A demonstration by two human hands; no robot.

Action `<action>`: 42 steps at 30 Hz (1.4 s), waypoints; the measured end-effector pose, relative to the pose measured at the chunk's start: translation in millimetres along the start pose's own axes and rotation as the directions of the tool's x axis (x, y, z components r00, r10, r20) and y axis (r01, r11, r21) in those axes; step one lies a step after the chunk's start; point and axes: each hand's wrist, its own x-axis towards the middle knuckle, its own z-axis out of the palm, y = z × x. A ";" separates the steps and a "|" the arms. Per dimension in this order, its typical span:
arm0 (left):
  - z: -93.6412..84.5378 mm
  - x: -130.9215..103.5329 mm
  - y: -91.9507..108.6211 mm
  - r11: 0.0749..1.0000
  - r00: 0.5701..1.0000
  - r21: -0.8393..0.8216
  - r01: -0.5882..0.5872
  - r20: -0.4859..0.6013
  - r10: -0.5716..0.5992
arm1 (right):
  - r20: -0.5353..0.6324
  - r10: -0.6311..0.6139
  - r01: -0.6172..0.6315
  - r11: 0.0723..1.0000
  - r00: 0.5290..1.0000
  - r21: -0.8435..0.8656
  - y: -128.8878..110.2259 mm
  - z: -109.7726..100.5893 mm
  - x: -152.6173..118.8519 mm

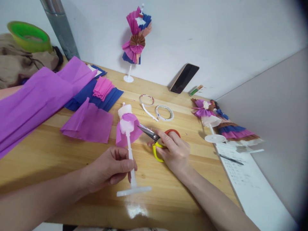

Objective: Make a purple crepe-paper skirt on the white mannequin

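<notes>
My left hand [117,165] is closed around the stem of a small white dress form [130,144], held tilted above the table. Purple crepe paper [121,133] is wrapped round the form's waist and hangs down behind it. In my right hand [175,150] is a pair of scissors [155,137] with one red and one yellow handle. Their blades point left, with the tips close by the right edge of the purple paper; whether they touch it I cannot tell. A loose purple crepe sheet [92,123] lies left of the form.
Two tape rolls [164,113] lie beyond the scissors. A phone [184,78] leans on the wall near a dressed form [137,45]. More dressed forms [215,138] stand at right, by a written paper [255,179]. Long purple crepe [40,96] and blue crepe [109,100] lie at left.
</notes>
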 end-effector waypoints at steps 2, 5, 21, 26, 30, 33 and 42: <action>0.9 -0.1 1.4 1.000 1.000 0.008 -0.005 0.003 0.005 | -0.007 -0.001 0.001 1.000 1.000 0.014 0.4 0.1 -0.4; 0.6 0.3 1.8 1.000 1.000 0.027 -0.012 0.007 0.012 | 0.009 0.024 -0.024 0.998 1.000 0.057 0.7 -0.1 -1.0; 0.7 -0.1 -4.9 0.997 0.999 0.077 -0.030 0.018 0.028 | 0.101 0.132 -0.144 0.982 0.986 0.123 -12.5 3.9 5.1; 1.9 -1.1 -7.6 0.996 0.999 0.081 -0.030 0.030 0.028 | 0.122 0.148 -0.167 0.972 0.981 0.162 -17.6 5.2 5.3; 2.2 -0.1 -7.1 0.999 0.999 0.047 -0.024 0.032 0.022 | 0.101 0.140 -0.155 0.973 0.985 0.168 -19.9 6.1 4.8; 3.4 0.6 -6.6 0.999 1.000 0.038 -0.017 0.026 0.016 | 0.097 0.138 -0.153 0.974 0.986 0.169 -20.6 6.6 4.9; 4.3 1.1 -11.3 0.996 1.000 0.085 0.003 -0.010 -0.002 | 0.088 0.144 -0.157 0.974 0.986 0.164 -20.9 6.2 4.4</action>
